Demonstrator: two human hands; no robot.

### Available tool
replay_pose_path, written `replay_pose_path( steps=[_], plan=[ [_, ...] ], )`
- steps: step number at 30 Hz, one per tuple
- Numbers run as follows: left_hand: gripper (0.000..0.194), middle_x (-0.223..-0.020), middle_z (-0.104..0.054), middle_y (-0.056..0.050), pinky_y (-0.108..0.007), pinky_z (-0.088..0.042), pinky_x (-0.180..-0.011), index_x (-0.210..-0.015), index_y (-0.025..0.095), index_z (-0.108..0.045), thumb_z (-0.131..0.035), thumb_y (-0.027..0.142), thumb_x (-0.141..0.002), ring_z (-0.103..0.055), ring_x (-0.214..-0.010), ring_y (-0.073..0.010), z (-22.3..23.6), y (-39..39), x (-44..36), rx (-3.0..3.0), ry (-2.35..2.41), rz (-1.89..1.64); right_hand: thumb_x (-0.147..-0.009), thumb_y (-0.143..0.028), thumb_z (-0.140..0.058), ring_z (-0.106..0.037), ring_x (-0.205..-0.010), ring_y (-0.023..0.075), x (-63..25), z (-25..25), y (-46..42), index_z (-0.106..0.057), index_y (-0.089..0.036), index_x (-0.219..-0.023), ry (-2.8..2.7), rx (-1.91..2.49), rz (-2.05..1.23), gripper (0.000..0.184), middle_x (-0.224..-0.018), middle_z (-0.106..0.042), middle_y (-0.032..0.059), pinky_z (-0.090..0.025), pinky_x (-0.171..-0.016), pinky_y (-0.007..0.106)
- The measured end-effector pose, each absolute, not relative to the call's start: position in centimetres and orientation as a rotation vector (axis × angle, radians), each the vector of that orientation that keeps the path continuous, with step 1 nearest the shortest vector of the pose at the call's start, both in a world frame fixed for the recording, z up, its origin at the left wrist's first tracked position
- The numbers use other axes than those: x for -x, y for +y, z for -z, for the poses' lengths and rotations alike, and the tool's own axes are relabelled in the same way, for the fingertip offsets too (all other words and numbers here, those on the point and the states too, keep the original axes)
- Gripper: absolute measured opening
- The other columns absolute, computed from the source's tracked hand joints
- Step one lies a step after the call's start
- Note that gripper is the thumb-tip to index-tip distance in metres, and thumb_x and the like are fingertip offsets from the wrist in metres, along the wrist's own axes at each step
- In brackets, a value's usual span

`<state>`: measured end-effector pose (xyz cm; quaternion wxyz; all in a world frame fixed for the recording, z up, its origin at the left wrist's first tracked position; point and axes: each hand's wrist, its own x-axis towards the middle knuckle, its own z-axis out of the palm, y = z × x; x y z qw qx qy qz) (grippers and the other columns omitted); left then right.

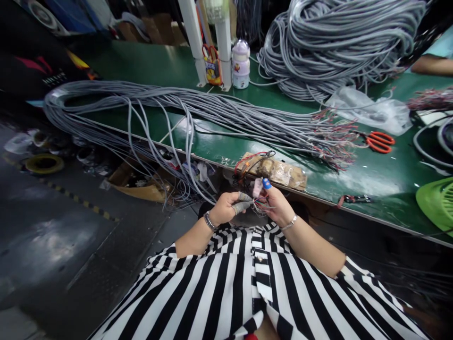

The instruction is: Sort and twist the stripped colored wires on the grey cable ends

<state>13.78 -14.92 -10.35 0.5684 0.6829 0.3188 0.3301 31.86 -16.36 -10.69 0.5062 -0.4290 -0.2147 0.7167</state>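
My left hand (226, 208), with grey covers on its thumb and finger, pinches a grey cable close to its end. Thin coloured wires (257, 201) fan out from that end into my right hand (279, 207). Its thumb, in a blue cover, points up, and a pinkish cover wraps one finger; the other fingers are closed around the wires and partly hidden. Just beyond my hands, at the bench edge, lies a taped wooden block (288, 175) with red and black leads (249, 161). A long bundle of grey cables (219, 107) stretches across the bench, its stripped ends (332, 141) to the right.
Orange-handled scissors (380, 141), a plastic bag (375, 111) and a small dark tool (356, 199) rest on the green bench (357, 177). Behind are a bottle (241, 66) and a big cable coil (339, 42). A green basket (437, 203) stands right; a cardboard box (141, 182) sits below left.
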Motion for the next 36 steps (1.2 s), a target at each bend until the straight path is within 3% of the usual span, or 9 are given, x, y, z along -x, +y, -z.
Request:
replay_pose_path(
  steps=[3,6,13,25,30,36],
  plan=[
    [0.032,-0.066,-0.067,-0.005,-0.019,-0.049,-0.053,-0.093,0.009,-0.071,-0.064,0.039,-0.084,-0.059,-0.054,-0.0095,10.3,-15.5,-13.0,-1.643,0.722,-0.756,-0.066,-0.07,-0.069,-0.023,-0.037,0.0041,-32.1,10.9,-16.7,-0.049,-0.02,-0.072,-0.51,1.054,-1.731,0.054,-0.049,-0.036,-0.0089,-0.012,-0.034,0.018],
    [0.029,-0.067,-0.068,-0.006,-0.019,-0.05,-0.054,-0.094,0.009,-0.072,-0.063,0.036,-0.086,-0.061,-0.055,-0.0103,10.3,-16.5,-12.0,-1.709,0.66,-0.743,-0.067,-0.068,-0.069,-0.023,-0.039,0.0032,-32.4,10.8,-17.1,-0.052,-0.019,-0.073,-0.525,1.061,-1.732,0.053,-0.055,-0.046,-0.0057,-0.007,-0.034,0.017],
    [0.02,-0.072,-0.073,-0.009,-0.024,-0.056,-0.066,-0.087,0.012,-0.074,-0.067,0.031,-0.084,-0.068,-0.065,-0.0148,9.7,-18.7,-10.2,-1.931,0.575,-0.834,-0.067,-0.066,-0.07,-0.024,-0.042,0.002,-32.7,10.8,-17.6,-0.059,-0.016,-0.078,-0.534,1.058,-1.745,0.053,-0.072,-0.061,0.0006,-0.005,-0.036,0.016],
    [0.02,-0.075,-0.074,-0.008,-0.022,-0.057,-0.063,-0.093,0.012,-0.074,-0.067,0.028,-0.084,-0.069,-0.063,-0.0135,10.3,-17.5,-10.9,-1.895,0.686,-1.023,-0.066,-0.063,-0.072,-0.021,-0.041,0.0016,-32.1,9.2,-16.6,-0.055,-0.016,-0.076,-0.556,1.031,-1.815,0.051,-0.065,-0.056,-0.0021,-0.003,-0.036,0.017],
    [0.023,-0.079,-0.075,-0.009,-0.023,-0.058,-0.063,-0.094,0.01,-0.073,-0.065,0.029,-0.085,-0.069,-0.065,-0.0138,10.1,-16.5,-12.2,-1.816,0.749,-1.007,-0.064,-0.056,-0.079,-0.018,-0.04,0.0023,-31.6,9.4,-16.8,-0.052,-0.017,-0.068,-0.556,1.038,-1.743,0.047,-0.051,-0.039,-0.0083,-0.009,-0.036,0.018],
    [0.026,-0.079,-0.075,-0.009,-0.022,-0.058,-0.063,-0.094,0.009,-0.072,-0.065,0.032,-0.085,-0.069,-0.064,-0.013,10.1,-15.7,-13.2,-1.733,0.747,-0.973,-0.065,-0.061,-0.076,-0.023,-0.04,0.0028,-31.0,11.0,-17.1,-0.056,-0.018,-0.071,-0.569,1.061,-1.463,0.048,-0.053,-0.046,-0.0062,-0.015,-0.036,0.019]
  ],
)
